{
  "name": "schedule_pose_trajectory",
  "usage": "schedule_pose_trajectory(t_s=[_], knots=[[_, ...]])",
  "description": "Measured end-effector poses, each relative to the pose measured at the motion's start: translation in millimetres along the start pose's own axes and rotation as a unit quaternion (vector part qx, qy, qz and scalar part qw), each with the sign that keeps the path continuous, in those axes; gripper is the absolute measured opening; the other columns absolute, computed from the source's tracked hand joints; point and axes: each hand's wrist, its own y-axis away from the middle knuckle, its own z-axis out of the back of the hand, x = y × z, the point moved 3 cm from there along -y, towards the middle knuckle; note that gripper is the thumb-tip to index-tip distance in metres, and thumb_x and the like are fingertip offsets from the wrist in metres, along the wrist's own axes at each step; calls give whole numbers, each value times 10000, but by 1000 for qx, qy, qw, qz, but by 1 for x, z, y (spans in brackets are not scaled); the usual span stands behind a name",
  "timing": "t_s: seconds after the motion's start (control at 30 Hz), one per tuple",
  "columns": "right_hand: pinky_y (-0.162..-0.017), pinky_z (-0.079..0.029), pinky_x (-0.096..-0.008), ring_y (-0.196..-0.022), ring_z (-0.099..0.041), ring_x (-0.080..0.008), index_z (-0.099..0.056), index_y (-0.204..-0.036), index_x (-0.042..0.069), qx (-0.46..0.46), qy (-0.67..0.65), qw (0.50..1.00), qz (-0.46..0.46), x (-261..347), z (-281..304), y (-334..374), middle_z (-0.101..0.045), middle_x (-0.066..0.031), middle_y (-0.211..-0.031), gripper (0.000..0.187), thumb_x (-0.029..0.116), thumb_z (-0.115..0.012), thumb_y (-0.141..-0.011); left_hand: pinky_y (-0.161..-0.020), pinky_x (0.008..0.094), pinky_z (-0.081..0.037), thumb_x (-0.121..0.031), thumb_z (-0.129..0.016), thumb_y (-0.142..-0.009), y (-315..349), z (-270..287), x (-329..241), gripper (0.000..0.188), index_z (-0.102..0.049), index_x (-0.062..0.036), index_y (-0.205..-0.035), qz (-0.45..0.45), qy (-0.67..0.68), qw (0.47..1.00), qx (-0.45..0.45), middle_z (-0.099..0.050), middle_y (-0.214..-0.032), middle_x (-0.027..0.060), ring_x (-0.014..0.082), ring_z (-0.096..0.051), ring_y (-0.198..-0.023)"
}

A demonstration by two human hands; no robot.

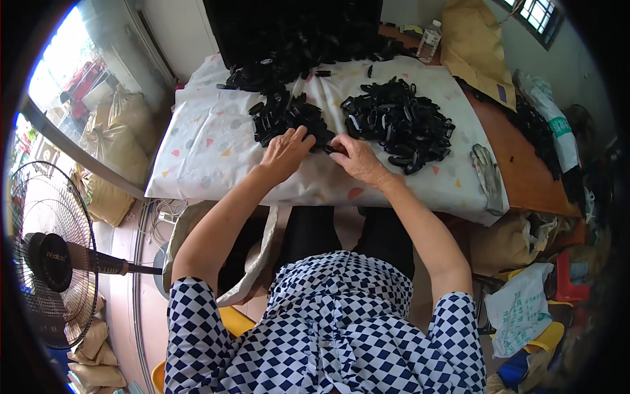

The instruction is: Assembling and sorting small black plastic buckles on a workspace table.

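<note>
Small, glossy black oblong plastic pieces lie in heaps on a pale patterned tablecloth (203, 144). My left hand (285, 155) rests against the near edge of the left heap (282, 118), its fingers curled down among the pieces. What those fingers hold, if anything, is hidden. Just to the right, my right hand (362, 161) pinches a small black piece (330, 150) between thumb and fingertips, close to the left hand. Beyond the right hand sits a wider right heap (400, 125) of similar pieces. A larger back heap (262, 73) spills from a black open container (295, 33).
A whitish glove (485, 174) lies at the cloth's right edge. At the back right stand a clear bottle (430, 41) and a brown paper bag (478, 52). An open sack (266, 246) hangs below the table's front, left of my legs. A fan (56, 259) stands far left.
</note>
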Motion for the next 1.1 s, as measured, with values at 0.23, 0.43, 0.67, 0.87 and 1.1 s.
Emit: schedule_pose_trajectory(t_s=[0.23, 0.43, 0.67, 0.87, 1.1], knots=[[-595, -504, -257, -735, -630, -170, -500, -1129, 71, -47, -657, 721, -216, 0, -10, 40, -620, -97, -912, 222, 165, -557, -935, -734, 431, -495, 45, -528, -759, 2, -4, -4, 225, -506, -50, -962, 48, 54, 996, 43, -567, -970, 117, 312, -582, -942], [-559, -474, -220, -655, -564, -87, -535, -1086, 79, -60, -609, 760, -219, 8, -10, 69, -611, -30, -842, 185, 195, -566, -945, -706, 467, -467, -72, -593, -793, 11, -7, -11, 194, -468, -51, -939, 99, 109, 989, -10, -589, -936, 143, 345, -588, -906], [-516, -374, -165, -607, -492, -43, -525, -1040, 81, -7, -544, 806, -233, 44, 4, 97, -587, 2, -790, 148, 187, -570, -946, -565, 260, -464, -73, -658, -851, 51, 0, -74, 271, -456, -27, -1025, 225, 500, 834, -60, -620, -806, 79, 121, -582, -632], [-533, -370, -161, -620, -486, -59, -536, -1049, 90, 59, -534, 816, -214, 59, 10, 111, -585, -5, -813, 156, 193, -581, -941, -615, 220, -481, 9, -634, -840, 75, 5, -107, 333, -535, -20, -1156, 184, 572, 795, -82, -619, -844, 49, 81, -588, -684], [-499, -335, -151, -611, -471, -40, -525, -1039, 83, 66, -532, 814, -225, 61, 2, 120, -582, -1, -793, 121, 160, -557, -951, -642, 251, -489, 9, -672, -792, 80, 24, -115, 306, -585, -18, -1084, 151, 519, 833, -118, -614, -878, 72, 129, -601, -717]])
